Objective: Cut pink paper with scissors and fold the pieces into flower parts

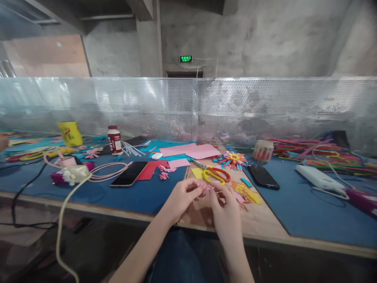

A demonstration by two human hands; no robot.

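Between my fingertips is a small pink paper piece (205,186), cut into points. My left hand (183,198) pinches it from the left, and my right hand (225,204) pinches it from the right; part of it is hidden by the fingers. Just beyond lie scissors (216,175) with yellow and red handles, blades pointing away to the left. Small pink cut paper pieces (164,173) rest to the left of the scissors. Yellow and orange paper scraps (246,192) are spread right of my right hand. Behind them sits a layered paper flower (233,157) with a yellow centre.
Two phones, one at left (129,174) and one at right (264,177), flank the work spot. Pink sheets (190,150) lie behind. A bottle (114,140), a yellow container (70,133), a jar (263,151), a corded white glue gun (321,177) and a power strip (70,175) stand around.
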